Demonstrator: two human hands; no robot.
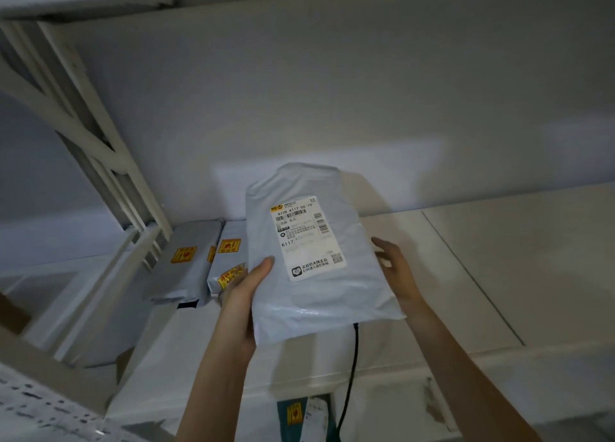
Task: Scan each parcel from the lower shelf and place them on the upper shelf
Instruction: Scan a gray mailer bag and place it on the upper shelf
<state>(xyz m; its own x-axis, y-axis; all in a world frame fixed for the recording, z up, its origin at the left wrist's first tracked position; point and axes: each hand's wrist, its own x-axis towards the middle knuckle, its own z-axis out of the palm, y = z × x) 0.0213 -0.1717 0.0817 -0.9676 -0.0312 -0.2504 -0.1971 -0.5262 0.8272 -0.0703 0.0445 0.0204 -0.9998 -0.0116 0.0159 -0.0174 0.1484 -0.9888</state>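
Cable (352,368) nearest of all, black, dangling below the parcel (312,252) and down past the upper shelf's (466,275) front edge; could snag a wrist or drag on the parcel's bottom corner during release. Above the cable, left hand (243,295) clamped on the parcel's lower left edge, thumb across the front. Right hand (396,268) beside the parcel's right edge, fingers spread, loosely touching or just off it, hard to say which. Grey mailer itself held upright, label forward, over the upper shelf, seemingly not yet resting. Slick film, one firm grip: likely to slide or flop forward if let go early. Left of the parcel and further back, stacked grey parcels (186,262) with yellow stickers, close enough to be knocked over.
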